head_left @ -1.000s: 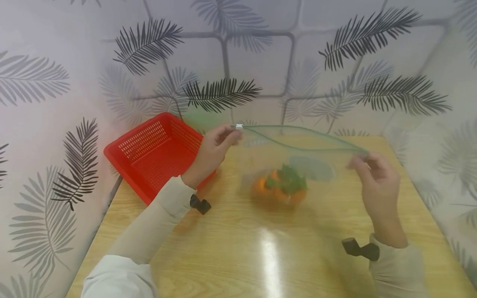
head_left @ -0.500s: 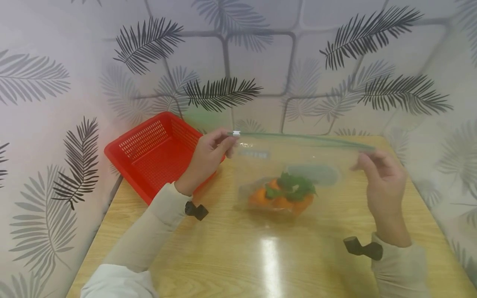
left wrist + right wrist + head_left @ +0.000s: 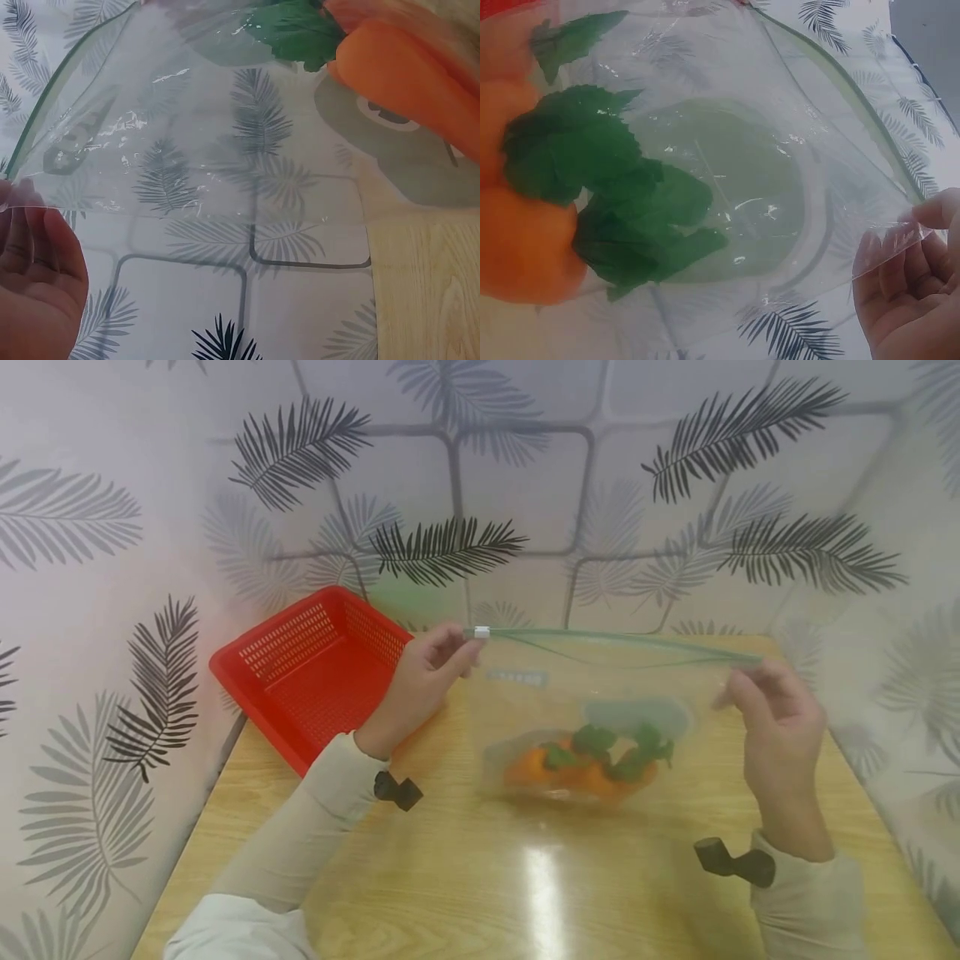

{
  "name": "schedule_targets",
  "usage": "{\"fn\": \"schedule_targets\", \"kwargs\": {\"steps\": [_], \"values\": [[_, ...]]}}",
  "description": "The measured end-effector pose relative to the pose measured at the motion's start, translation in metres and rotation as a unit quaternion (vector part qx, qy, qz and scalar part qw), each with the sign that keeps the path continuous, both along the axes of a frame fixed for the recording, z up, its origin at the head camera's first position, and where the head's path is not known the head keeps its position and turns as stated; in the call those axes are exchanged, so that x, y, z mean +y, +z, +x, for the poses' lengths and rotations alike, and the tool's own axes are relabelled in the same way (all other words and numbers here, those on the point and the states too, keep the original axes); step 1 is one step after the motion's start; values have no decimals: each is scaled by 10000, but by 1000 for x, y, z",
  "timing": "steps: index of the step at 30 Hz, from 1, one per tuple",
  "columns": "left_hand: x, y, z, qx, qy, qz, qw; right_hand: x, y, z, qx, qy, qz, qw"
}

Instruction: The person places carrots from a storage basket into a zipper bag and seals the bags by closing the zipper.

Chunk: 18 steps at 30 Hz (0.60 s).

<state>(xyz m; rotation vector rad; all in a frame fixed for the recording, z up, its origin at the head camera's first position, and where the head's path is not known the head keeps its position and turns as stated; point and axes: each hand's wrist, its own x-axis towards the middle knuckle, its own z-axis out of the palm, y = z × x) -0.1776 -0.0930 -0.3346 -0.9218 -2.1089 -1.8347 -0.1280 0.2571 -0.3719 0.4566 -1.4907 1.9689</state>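
Observation:
A clear zip bag (image 3: 525, 710) with a green top edge and a white slider (image 3: 482, 632) is stretched between my two hands. My left hand (image 3: 427, 672) pinches its upper left corner beside the slider. The upper right corner is pinched by my right hand (image 3: 780, 718), thumb against fingers. Orange carrots (image 3: 577, 772) with green leafy tops (image 3: 637, 752) lie at the bag's bottom, low over the table. The two green lips of the mouth part slightly in the middle. In the left wrist view, a tapered carrot (image 3: 397, 75) shows near a grey-green print on the bag.
A red perforated plastic basket (image 3: 247, 681) stands at the table's left back, close behind my left forearm, with no contents showing. The wooden table (image 3: 420, 877) meets a wall covering (image 3: 525, 485) printed with leaves at the back and sides.
The bag's mouth gaped widely, drew nearly flat, and now parts slightly. My right hand has shifted a little right. The carrots have moved lower and right, and their leaves are more spread.

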Motion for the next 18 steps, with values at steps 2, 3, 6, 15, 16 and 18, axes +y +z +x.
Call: {"fn": "schedule_targets", "kwargs": {"steps": [2,3,6,15,16,18], "values": [[0,0,0,14,-95,92,9999,0,0,0,-43,6,-19,10000],[1,0,1,16,-129,134,9998,0,1,0,-90,-34,-6,10000],[1,0,2,42,-126,189,9997,1,1,-1,-185,-151,50,9997],[2,-3,4,24,-54,466,9989,0,2,-6,147,17,-497,9987],[1,-5,2,8,-68,529,9986,-1,2,-7,216,74,-627,9978],[0,-11,-3,-18,-79,636,9979,-3,2,-7,312,165,-837,9959]]}}
